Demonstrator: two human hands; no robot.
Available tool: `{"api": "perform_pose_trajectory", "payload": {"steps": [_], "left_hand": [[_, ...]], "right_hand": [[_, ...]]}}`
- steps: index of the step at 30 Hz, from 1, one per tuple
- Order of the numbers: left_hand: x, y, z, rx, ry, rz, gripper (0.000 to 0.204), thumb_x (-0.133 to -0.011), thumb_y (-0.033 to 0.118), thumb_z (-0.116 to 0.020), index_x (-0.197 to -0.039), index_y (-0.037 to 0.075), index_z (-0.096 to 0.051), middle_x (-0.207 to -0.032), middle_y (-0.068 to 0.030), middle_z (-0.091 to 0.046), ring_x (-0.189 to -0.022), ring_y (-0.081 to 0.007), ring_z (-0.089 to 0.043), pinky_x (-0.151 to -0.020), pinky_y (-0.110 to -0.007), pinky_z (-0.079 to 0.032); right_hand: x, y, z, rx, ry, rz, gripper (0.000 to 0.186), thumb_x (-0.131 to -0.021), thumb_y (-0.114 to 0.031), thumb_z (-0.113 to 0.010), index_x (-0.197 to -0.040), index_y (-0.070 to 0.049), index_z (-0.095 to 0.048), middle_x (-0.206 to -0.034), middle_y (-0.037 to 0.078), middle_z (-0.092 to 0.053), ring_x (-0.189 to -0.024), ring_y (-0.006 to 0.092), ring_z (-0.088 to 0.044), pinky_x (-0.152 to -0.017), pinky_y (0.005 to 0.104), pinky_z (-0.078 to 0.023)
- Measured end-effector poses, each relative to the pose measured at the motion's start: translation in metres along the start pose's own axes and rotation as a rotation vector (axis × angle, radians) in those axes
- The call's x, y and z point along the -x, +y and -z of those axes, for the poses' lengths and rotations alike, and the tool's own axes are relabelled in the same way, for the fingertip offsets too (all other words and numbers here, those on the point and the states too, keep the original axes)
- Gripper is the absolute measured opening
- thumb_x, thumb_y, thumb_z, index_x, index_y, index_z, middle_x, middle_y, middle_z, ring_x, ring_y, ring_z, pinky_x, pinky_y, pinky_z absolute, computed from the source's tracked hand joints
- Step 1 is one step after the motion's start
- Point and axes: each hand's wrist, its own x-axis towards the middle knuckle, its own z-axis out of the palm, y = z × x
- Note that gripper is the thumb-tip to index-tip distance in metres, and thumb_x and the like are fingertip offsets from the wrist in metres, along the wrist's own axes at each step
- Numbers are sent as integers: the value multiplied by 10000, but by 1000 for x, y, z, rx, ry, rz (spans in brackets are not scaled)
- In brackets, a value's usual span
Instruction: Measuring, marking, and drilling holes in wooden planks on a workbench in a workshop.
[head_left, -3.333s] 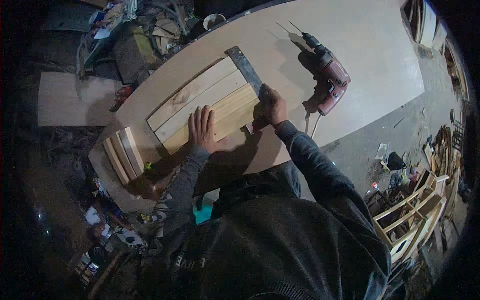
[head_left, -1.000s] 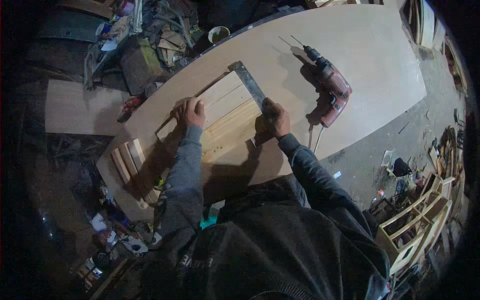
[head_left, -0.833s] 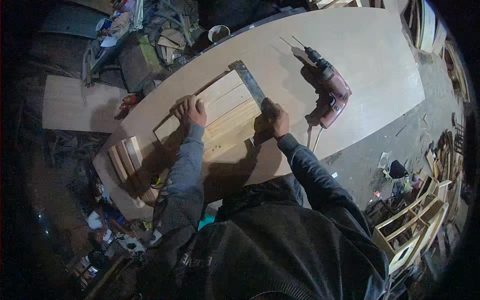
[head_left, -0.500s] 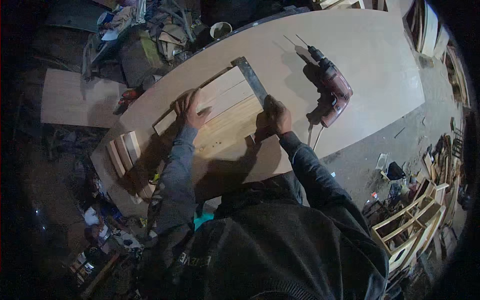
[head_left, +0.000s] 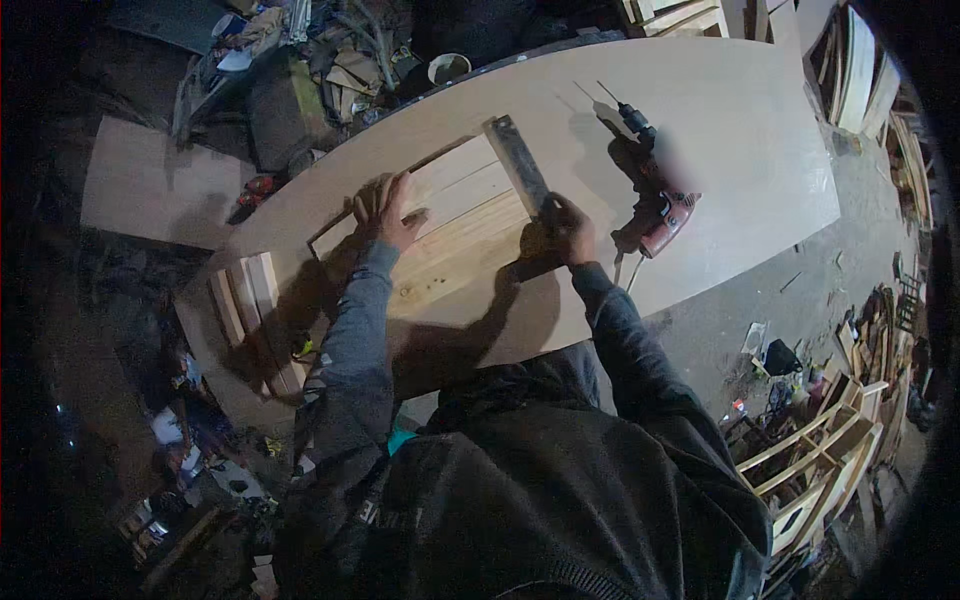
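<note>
My left hand (head_left: 390,215) has its fingers curled on the far-left edge of a panel of several pale boards (head_left: 462,185) lying side by side on a large plywood sheet (head_left: 760,130). My right hand (head_left: 568,230) is closed round a dark, flat metal square or bar (head_left: 515,155) along the panel's right end; its lower part is partly hidden by the hand and shadow. A red corded drill (head_left: 668,222) with a long bit lies on the sheet just right of that hand.
A stack of wood strips (head_left: 262,290) lies at the sheet's left end. Piled scrap (head_left: 280,100) and a white bucket (head_left: 449,66) stand beyond the far edge, a smaller panel (head_left: 140,180) at far left. Wooden frames (head_left: 815,450) and offcuts crowd the floor at lower right.
My left hand has gone from flat on the boards to gripping their far-left edge. The panel, metal bar and right hand have shifted slightly up and rightward in view recently.
</note>
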Motion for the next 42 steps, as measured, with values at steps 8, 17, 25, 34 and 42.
{"api": "perform_pose_trajectory", "payload": {"steps": [8,17,25,34,42], "left_hand": [[37,101,21,1251,-74,242,561,-913,252,-692,-1369,24,-457,-1199,-115,-634,-1042,-199,-612,-928,-351,-488],[41,49,13,980,248,484,288,-902,263,-720,-1037,16,-664,-963,-14,-678,-870,-99,-594,-796,-292,-480],[17,-1,-23,572,239,238,631,-854,434,-734,-1288,22,-532,-1211,-169,-591,-1082,-271,-566,-932,-379,-447],[15,-14,-36,-25,359,-87,781,-862,458,-684,-1454,68,-355,-1426,-226,-381,-1331,-418,-345,-1109,-552,-256],[10,-16,-45,162,367,-86,739,-868,392,-700,-1433,53,-365,-1410,-260,-359,-1284,-447,-370,-1084,-531,-316]], "right_hand": [[93,-74,-6,-202,-195,56,363,-973,-91,-575,-1326,-8,-557,-1045,56,-661,-944,114,-601,-863,276,-487],[143,-22,-77,-173,-343,-92,314,-956,-147,-615,-1217,25,-584,-875,103,-686,-784,148,-659,-686,304,-540],[155,-9,-108,-585,-327,-325,291,-978,-250,-617,-1166,-37,-555,-853,42,-673,-756,131,-672,-645,259,-518],[160,17,-131,-427,-131,-162,288,-980,-145,-602,-1200,38,-567,-1046,103,-672,-929,161,-635,-828,306,-514],[153,13,-143,-446,-91,-280,297,-975,-178,-618,-1178,37,-592,-1047,101,-680,-957,147,-615,-844,299,-496]]}}
